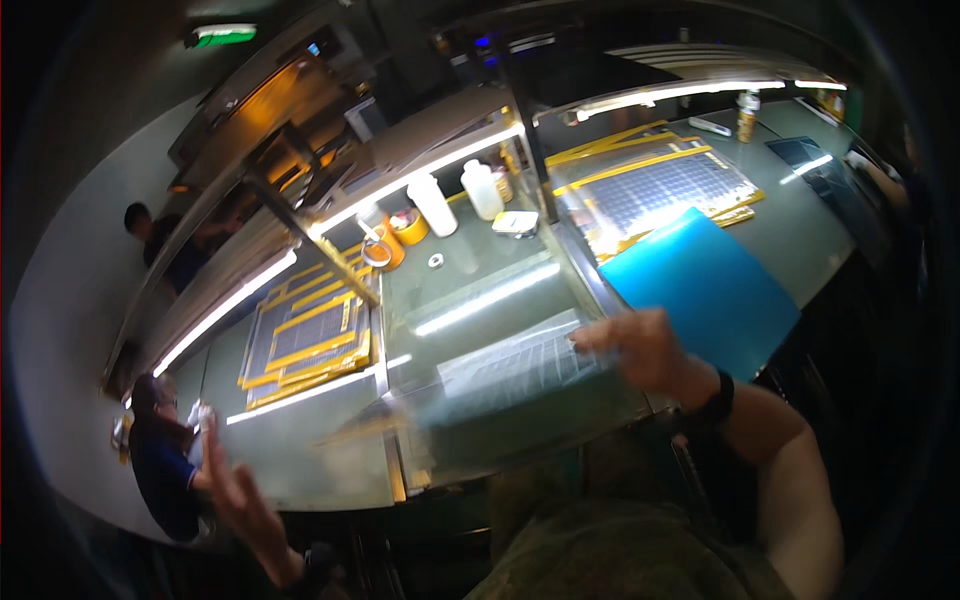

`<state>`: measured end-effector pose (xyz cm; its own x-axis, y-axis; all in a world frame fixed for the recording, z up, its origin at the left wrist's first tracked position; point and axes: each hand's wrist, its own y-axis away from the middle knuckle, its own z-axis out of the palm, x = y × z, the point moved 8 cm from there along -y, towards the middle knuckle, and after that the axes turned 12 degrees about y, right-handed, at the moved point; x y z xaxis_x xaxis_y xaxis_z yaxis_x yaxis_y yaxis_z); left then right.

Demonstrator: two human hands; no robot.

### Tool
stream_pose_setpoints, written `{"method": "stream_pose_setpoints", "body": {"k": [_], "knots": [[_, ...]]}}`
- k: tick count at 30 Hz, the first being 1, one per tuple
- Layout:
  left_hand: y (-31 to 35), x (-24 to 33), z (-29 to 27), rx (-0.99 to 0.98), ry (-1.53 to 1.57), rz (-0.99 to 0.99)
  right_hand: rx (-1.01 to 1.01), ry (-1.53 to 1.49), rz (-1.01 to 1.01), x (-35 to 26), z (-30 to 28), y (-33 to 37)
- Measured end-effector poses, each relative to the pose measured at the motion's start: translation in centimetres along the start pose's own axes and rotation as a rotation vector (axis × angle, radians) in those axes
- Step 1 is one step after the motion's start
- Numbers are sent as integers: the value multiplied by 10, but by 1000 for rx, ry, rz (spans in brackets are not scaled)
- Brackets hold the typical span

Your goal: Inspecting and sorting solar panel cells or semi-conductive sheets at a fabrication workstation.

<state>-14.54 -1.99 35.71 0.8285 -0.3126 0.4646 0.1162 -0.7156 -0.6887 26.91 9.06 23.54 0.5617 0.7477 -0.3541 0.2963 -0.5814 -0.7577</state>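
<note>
My right hand, with a dark band at its wrist, reaches over the worktable from the right. Its fingers and thumb are drawn together at the right corner of a see-through film with pale printed lines, and appear to pinch it. Motion blurs the film's near edge. My left hand is raised off the table's front edge at the lower left, fingers stretched out and holding nothing. Blue sheet lies flat beyond my right hand.
Yellow-edged screens are stacked at left, more at far right. White bottles and orange tape rolls stand at the back. A metal post rises beyond. One person is at left, another at far right.
</note>
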Motion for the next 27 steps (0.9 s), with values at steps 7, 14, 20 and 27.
{"method": "stream_pose_setpoints", "body": {"k": [7, 14, 20, 27], "knots": [[63, 22, 165, -643, 90, 175, -254, -572, 815, 150, 70, 5], [169, -48, 313, -1073, -184, 61, -59, 591, 945, 221, -75, 162], [141, 1, 401, -1225, 240, 350, 421, 670, 1607, 188, -155, 320], [132, 97, 464, -1527, 856, 132, 800, -354, 1365, 186, -96, 350]]}}
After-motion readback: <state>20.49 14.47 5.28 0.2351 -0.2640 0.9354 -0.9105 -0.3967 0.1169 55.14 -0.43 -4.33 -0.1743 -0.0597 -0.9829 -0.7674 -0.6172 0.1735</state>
